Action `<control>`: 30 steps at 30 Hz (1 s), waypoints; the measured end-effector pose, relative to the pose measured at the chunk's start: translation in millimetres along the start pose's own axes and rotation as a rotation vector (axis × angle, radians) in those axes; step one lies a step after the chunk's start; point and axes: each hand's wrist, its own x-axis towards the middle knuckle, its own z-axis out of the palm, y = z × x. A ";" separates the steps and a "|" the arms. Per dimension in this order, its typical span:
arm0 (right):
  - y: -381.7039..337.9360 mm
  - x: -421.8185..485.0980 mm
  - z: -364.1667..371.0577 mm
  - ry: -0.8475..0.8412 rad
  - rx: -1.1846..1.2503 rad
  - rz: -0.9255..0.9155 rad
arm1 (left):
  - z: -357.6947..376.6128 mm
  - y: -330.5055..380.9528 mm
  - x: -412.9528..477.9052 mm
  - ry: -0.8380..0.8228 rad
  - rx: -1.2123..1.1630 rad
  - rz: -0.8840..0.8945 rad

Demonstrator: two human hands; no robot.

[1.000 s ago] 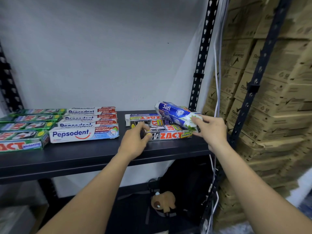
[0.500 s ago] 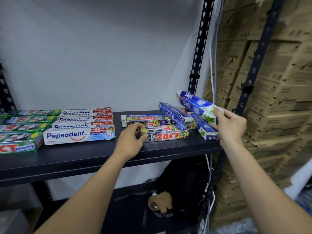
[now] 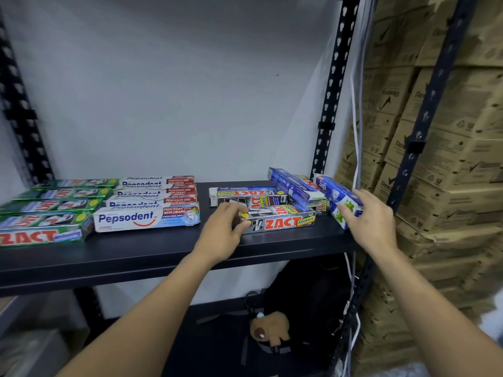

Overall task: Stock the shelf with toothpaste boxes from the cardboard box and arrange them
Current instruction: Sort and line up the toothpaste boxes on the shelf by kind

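Right of the ZACT box (image 3: 283, 221), your Safi box (image 3: 336, 195) has come down to the shelf (image 3: 136, 257), so it looks nearly placed. Its long axis runs diagonally, far end back-left, not squared. Your right hand (image 3: 373, 221) wraps fingers round its near end; your left hand (image 3: 223, 235) pinches the ZACT box's left end.

Front green ZACT box (image 3: 40, 236): cut off by left frame edge. ZACT Smokers box (image 3: 283, 221): left end hidden under left hand (image 3: 223, 235). Safi box (image 3: 336, 195): near end covered by right hand (image 3: 373, 216).
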 end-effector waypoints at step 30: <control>-64.1 -0.7 22.3 -0.418 0.040 0.058 | -40.4 -18.5 -24.1 -0.013 0.342 0.152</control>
